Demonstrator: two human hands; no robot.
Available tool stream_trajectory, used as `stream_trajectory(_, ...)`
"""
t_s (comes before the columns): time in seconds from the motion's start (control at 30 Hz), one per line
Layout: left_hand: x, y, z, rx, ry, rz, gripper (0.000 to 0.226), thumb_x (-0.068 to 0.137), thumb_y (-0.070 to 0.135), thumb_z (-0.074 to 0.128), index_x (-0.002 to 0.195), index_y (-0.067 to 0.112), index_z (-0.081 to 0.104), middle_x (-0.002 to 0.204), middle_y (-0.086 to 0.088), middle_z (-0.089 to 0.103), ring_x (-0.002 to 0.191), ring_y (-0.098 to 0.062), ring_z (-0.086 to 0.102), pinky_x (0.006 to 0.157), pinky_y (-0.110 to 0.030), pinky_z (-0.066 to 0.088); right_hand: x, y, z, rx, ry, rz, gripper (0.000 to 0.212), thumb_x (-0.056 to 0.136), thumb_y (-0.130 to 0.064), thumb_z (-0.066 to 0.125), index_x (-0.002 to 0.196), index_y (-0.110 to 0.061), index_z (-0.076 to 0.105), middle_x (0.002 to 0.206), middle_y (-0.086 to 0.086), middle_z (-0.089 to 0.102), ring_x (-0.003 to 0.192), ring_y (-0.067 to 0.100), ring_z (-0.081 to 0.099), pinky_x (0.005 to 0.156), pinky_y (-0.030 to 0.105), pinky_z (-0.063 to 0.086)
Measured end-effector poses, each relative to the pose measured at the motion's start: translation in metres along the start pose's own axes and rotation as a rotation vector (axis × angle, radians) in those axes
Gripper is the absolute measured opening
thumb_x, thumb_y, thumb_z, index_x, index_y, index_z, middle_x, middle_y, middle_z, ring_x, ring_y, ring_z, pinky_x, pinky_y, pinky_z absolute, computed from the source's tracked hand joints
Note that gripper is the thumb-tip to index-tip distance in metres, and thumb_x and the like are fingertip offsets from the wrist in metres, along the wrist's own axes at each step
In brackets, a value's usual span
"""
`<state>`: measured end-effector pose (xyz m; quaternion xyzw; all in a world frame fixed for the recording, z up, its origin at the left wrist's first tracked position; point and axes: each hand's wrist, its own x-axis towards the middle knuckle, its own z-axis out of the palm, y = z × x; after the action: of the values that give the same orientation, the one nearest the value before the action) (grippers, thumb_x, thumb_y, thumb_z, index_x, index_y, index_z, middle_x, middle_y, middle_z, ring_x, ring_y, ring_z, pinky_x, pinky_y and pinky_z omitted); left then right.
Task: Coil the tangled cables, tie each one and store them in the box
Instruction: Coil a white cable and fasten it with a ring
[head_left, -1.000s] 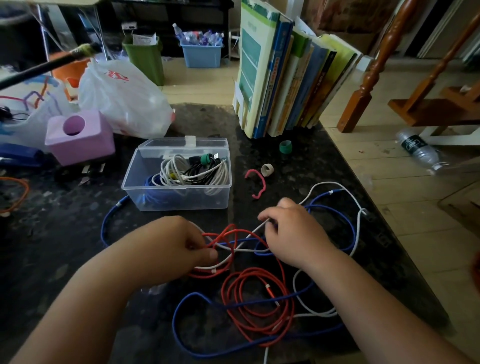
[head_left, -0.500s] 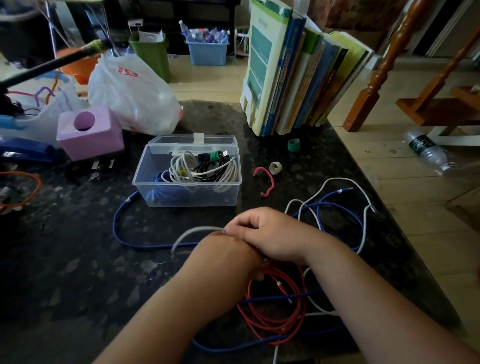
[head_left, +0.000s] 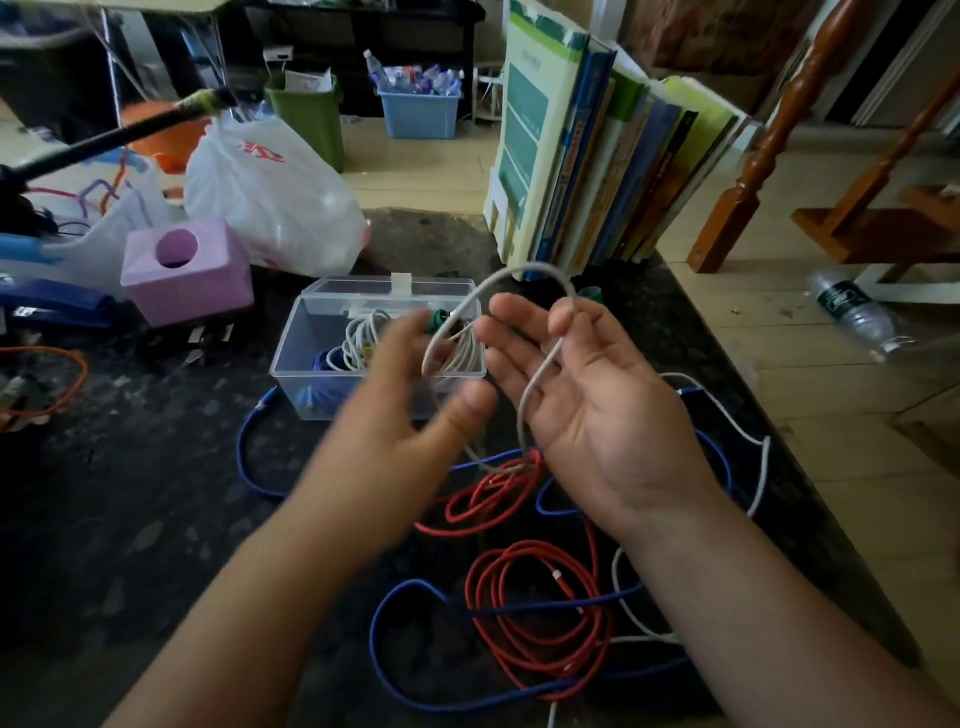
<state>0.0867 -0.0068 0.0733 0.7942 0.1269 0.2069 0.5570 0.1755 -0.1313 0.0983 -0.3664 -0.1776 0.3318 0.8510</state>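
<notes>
Table (head_left: 130, 493), dark and speckled, ends at its right edge just beyond the outermost white cable (head_left: 761, 467), with bare surface lying to the left of the tangle and a row of books (head_left: 597, 156) standing at the far edge. Clear box (head_left: 311, 364), lid open, sits mid-table holding coiled cables, its long axis left to right; red cable (head_left: 535, 618) and blue cable (head_left: 405, 670) sprawl on the near side. Both hands are raised over the tangle: right hand (head_left: 597, 410), palm up with fingers loosely spread, carries a grey-white cable (head_left: 524, 270) arching over its fingertips and running down toward the tangle, while the motion-blurred left hand (head_left: 400, 415) is loosely open beside that loop, any hold unclear.
</notes>
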Motion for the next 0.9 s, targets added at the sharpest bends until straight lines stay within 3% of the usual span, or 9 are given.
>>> stream_trajectory(0.07,-0.009,-0.002,0.026,-0.348,-0.272,-0.063,0.057,0.086,0.038,0.063,0.136,0.023,0.042,0.112,0.011,0.071,0.108,-0.006,0.066,0.087,-0.024,0.053,-0.005,-0.001,0.009,0.161,-0.006,0.027,0.014,0.093,-0.022,0.042,0.088,-0.013,0.052,0.106,0.016,0.071,0.102,0.027,0.070,0.095,0.038,0.054)
stream_trajectory(0.17,-0.016,-0.005,0.040,-0.498,-0.388,-0.125,0.034,0.091,0.041,0.056,0.119,0.021,0.057,0.091,0.000,0.075,0.085,-0.009,0.070,0.075,-0.025,0.055,-0.010,-0.007,0.017,0.160,0.008,0.012,0.017,0.095,-0.025,0.039,0.089,-0.016,0.052,0.097,0.014,0.075,0.097,0.029,0.072,0.087,0.038,0.058)
stream_trajectory(0.27,-0.011,-0.013,0.033,-0.196,-0.299,-0.036,0.020,0.093,0.047,0.050,0.089,0.032,0.062,0.063,0.004,0.058,0.057,-0.009,0.053,0.057,-0.032,0.045,-0.010,-0.026,0.013,0.184,-0.001,-0.069,0.021,0.101,-0.023,0.038,0.091,-0.015,0.054,0.094,0.014,0.076,0.094,0.030,0.073,0.087,0.042,0.059)
stream_trajectory(0.37,-0.006,-0.016,0.025,0.086,-0.127,0.096,0.028,0.092,0.056,0.040,0.074,0.037,0.052,0.060,0.014,0.052,0.054,-0.002,0.046,0.055,-0.027,0.043,-0.006,-0.043,0.004,0.139,-0.023,-0.160,0.024,0.104,-0.030,0.036,0.098,-0.017,0.055,0.108,0.013,0.074,0.112,0.030,0.068,0.099,0.043,0.053)
stream_trajectory(0.47,-0.002,-0.012,0.016,0.271,0.018,0.182,0.022,0.095,0.045,0.040,0.075,0.039,0.049,0.068,0.017,0.058,0.059,-0.003,0.053,0.053,-0.016,0.038,-0.010,-0.028,-0.003,-0.335,-0.072,-0.025,0.038,0.091,-0.050,0.048,0.120,-0.026,0.055,0.126,-0.002,0.068,0.124,0.011,0.060,0.106,0.031,0.045)
stream_trajectory(0.53,0.001,-0.007,0.014,0.358,-0.044,0.183,0.010,0.087,0.032,0.047,0.080,0.036,0.052,0.068,0.011,0.062,0.062,-0.004,0.059,0.058,-0.024,0.048,-0.018,0.000,-0.006,-0.585,-0.173,0.119,0.045,0.086,-0.046,0.060,0.128,-0.031,0.052,0.123,-0.008,0.066,0.117,0.001,0.061,0.096,0.019,0.048)
stream_trajectory(0.6,-0.001,-0.004,0.015,0.430,-0.112,0.196,0.008,0.081,0.030,0.047,0.079,0.035,0.051,0.068,0.009,0.064,0.062,-0.009,0.062,0.057,-0.036,0.053,-0.022,0.025,-0.007,-0.747,-0.149,0.095,0.037,0.089,-0.042,0.060,0.124,-0.030,0.057,0.119,-0.005,0.067,0.113,0.006,0.063,0.093,0.019,0.050)
stream_trajectory(0.77,-0.003,-0.008,0.016,0.464,-0.076,0.314,0.012,0.088,0.025,0.053,0.077,0.026,0.057,0.058,0.016,0.053,0.054,-0.008,0.052,0.049,-0.024,0.038,-0.018,0.023,-0.003,-0.810,0.027,-0.130,0.031,0.105,-0.024,0.041,0.099,-0.014,0.070,0.114,-0.003,0.072,0.112,0.005,0.064,0.101,0.024,0.048)
stream_trajectory(0.9,0.004,-0.013,0.012,0.520,-0.036,0.404,0.013,0.093,0.032,0.053,0.087,0.025,0.063,0.076,0.017,0.062,0.072,-0.009,0.061,0.074,-0.024,0.046,-0.029,0.007,0.015,-0.677,-0.090,-0.297,0.033,0.102,-0.031,0.037,0.085,-0.013,0.059,0.104,0.009,0.073,0.105,0.013,0.069,0.094,0.024,0.051)
